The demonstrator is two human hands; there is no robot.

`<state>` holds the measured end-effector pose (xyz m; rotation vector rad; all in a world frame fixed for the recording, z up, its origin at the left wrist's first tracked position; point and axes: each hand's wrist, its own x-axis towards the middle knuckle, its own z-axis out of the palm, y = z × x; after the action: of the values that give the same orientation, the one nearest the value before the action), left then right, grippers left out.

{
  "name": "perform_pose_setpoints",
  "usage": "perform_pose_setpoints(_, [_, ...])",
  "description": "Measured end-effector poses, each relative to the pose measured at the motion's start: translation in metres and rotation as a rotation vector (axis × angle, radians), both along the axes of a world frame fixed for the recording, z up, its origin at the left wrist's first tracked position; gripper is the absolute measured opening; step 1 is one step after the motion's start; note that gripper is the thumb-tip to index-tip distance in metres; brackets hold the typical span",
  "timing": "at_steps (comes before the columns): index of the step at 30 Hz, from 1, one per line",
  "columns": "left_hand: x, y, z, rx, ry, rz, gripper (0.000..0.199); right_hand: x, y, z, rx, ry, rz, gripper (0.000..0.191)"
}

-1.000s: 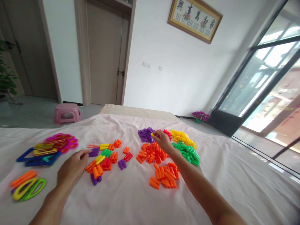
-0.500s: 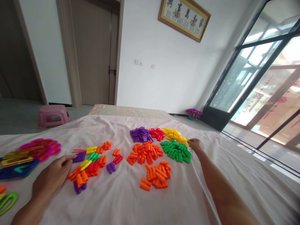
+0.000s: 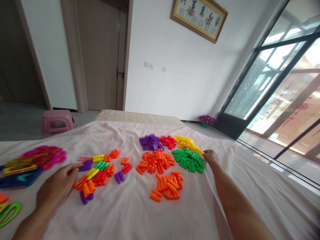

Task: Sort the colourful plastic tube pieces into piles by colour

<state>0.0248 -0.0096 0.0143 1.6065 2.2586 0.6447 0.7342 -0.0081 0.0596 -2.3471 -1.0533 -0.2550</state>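
Note:
My left hand (image 3: 62, 178) has its thumb and fingers pinched at the near edge of a purple plastic building piece (image 3: 85, 165). That piece lies in a mixed group of orange pieces (image 3: 88, 189), green pieces (image 3: 101, 165), yellow pieces (image 3: 93, 174) and red pieces (image 3: 100, 178). At the right end of the yellow pile (image 3: 186, 142), my right hand (image 3: 210, 156) rests with its fingers closed and pointing down; what they hold, if anything, is hidden. Directly left of that hand lies the green pile (image 3: 189, 160).
Purple (image 3: 151, 142), red (image 3: 168, 142) and orange (image 3: 156, 160) piles lie mid-cloth, with another orange pile (image 3: 170, 185) nearer. Flat colourful toys (image 3: 42, 158) are at the left. Beyond the cloth-covered surface (image 3: 120, 213) stand a pink stool (image 3: 58, 120) and a flower pot (image 3: 207, 120).
The view has shifted slightly. My right hand has drawn a little away from the end of the yellow pile. My left hand stays at the purple piece.

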Motion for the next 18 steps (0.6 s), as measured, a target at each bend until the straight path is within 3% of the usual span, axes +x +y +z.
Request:
perform_pose_setpoints(5, [0.003,-0.003,0.005,0.016,-0.026,-0.007,0.038,-0.01,0.0,0.014,-0.045,0.03,-0.033,0.029])
perform_pose_setpoints(9, [0.007,-0.008,0.01,0.058,-0.047,-0.023,0.041,-0.048,0.026,0.037,0.041,0.035,0.103,0.043])
perform_pose_setpoints(11, [0.009,-0.01,0.012,0.083,-0.07,-0.028,0.041,-0.089,0.043,0.05,0.133,0.109,0.295,0.043])
perform_pose_setpoints(14, [0.011,-0.012,0.014,0.099,-0.094,-0.026,0.04,-0.178,0.057,0.066,0.208,0.252,0.683,0.037])
perform_pose_setpoints(18, [0.012,-0.015,0.014,0.134,-0.115,-0.038,0.039,-0.308,0.039,0.068,0.022,0.23,1.129,0.026])
